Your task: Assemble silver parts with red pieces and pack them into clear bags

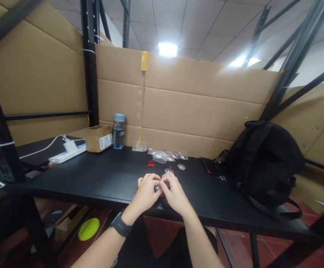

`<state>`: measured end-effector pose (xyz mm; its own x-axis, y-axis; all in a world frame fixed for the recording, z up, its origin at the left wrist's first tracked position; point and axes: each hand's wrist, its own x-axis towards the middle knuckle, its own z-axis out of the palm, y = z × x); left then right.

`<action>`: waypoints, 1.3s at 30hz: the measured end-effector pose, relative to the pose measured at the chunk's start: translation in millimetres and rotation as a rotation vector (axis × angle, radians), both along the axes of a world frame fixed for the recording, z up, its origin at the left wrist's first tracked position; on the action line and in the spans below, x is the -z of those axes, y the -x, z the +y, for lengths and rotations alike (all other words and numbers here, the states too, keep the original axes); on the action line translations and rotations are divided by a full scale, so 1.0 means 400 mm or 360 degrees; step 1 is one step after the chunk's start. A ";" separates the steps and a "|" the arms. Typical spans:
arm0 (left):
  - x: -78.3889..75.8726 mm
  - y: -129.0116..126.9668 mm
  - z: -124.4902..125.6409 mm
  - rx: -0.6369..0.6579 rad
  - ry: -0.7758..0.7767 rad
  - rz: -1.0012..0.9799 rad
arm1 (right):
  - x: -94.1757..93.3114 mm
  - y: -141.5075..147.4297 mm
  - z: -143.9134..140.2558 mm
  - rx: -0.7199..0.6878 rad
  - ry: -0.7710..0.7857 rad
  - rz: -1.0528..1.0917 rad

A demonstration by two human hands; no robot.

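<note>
My left hand (148,190) and my right hand (173,189) meet just above the front part of the black table, fingers curled and fingertips touching. Between them a clear suction cup (158,188) shows in part; the rest is hidden behind my fingers. Just beyond my fingertips lies a clear suction cup with a red piece standing on it (169,170). To its right is a plain clear suction cup (181,166). Several small red plastic pieces, probably hooks (151,164), lie to the left. Behind them is a pile of bagged suction cups (164,155).
A black backpack (265,163) fills the table's right end. At the back left stand a blue-capped water bottle (119,132) and a small cardboard box (98,138). A white power strip (68,153) with cables lies further left. Cardboard panels (178,108) wall the back.
</note>
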<state>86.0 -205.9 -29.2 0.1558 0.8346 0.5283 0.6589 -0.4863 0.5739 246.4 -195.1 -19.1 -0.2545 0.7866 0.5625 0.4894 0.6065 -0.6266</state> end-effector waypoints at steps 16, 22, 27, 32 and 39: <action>-0.234 -0.035 0.326 0.0337 -0.0159 -0.0530 | -0.056 -0.108 0.332 -0.0202 0.0350 -0.0506; -0.090 -0.001 0.373 0.0194 -0.0026 -0.0303 | -0.026 -0.120 0.363 -0.0160 0.0454 -0.0437; -0.058 0.020 0.387 0.0213 0.0050 -0.0170 | -0.017 -0.147 0.371 -0.0177 0.0528 -0.0361; -0.046 0.009 0.402 0.0259 0.0066 -0.0113 | -0.011 -0.153 0.385 -0.0132 0.0515 -0.0095; -0.046 -0.008 0.398 0.0463 0.0018 -0.0156 | -0.023 -0.131 0.370 -0.0191 0.0640 0.0361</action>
